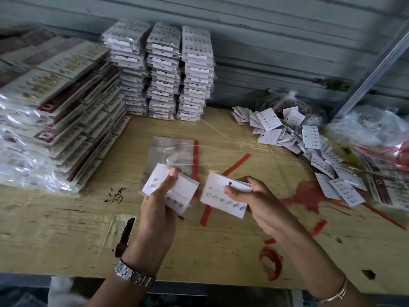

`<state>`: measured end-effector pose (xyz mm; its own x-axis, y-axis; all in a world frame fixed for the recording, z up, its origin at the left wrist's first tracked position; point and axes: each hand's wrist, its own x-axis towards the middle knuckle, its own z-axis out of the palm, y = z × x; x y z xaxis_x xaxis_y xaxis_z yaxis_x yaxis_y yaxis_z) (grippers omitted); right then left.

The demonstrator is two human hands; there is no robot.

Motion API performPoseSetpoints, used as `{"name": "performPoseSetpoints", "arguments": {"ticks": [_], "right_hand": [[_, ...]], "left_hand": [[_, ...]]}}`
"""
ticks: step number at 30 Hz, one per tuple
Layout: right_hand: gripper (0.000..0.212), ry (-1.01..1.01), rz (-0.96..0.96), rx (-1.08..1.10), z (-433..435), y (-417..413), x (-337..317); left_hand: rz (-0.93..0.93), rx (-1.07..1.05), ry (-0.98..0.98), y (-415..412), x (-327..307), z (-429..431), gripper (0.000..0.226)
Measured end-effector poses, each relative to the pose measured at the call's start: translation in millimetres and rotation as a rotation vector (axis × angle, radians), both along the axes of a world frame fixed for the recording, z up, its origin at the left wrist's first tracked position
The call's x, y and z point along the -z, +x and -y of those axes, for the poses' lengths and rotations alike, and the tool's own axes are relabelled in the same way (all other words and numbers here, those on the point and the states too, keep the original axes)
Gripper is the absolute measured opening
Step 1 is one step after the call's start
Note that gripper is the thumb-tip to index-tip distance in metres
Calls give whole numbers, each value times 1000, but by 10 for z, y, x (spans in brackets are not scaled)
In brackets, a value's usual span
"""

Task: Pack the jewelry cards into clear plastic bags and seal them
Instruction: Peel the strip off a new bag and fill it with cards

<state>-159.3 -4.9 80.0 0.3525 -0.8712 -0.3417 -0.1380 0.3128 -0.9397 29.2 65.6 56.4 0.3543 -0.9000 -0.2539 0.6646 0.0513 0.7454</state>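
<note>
The fingers of the left hand [158, 202] are being hidden behind the white rectangular card stack [186, 187] gripped there, and the near edge of the clear plastic bag with a red strip [172, 151] is being covered just beyond that grip. Most fingers of the right hand [254, 196] are being concealed behind its white stud card [215, 196]. The tiny metal studs [221, 199] are being rendered too small to identify. Well left of both grips, the bagged card piles [55, 96] are being blurred and cropped.
</note>
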Motion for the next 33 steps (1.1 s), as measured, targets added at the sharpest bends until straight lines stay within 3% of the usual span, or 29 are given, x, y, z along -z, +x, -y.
{"name": "performPoseSetpoints", "arguments": {"ticks": [8,14,20,22,25,29,33], "right_hand": [[43,-120,103,167,-59,48,-21],[40,-181,241,236,-165,107,-15],[32,-189,403,245,-271,179,-42],[28,-181,395,219,-294,180,-50],[26,-199,315,180,-311,146,-85],[34,-241,240,192,-308,91,-130],[35,-191,344,241,-344,106,-121]], "left_hand": [[-37,38,31,-75,-27,-11,16],[-106,79,30,-127,-49,-39,23],[-48,105,-19,-132,-105,-62,30],[-49,112,-6,-117,-120,-73,33],[-109,134,24,-90,-135,-85,17],[-128,175,44,-88,-132,-85,15],[-76,162,60,-108,-132,-92,22]]}}
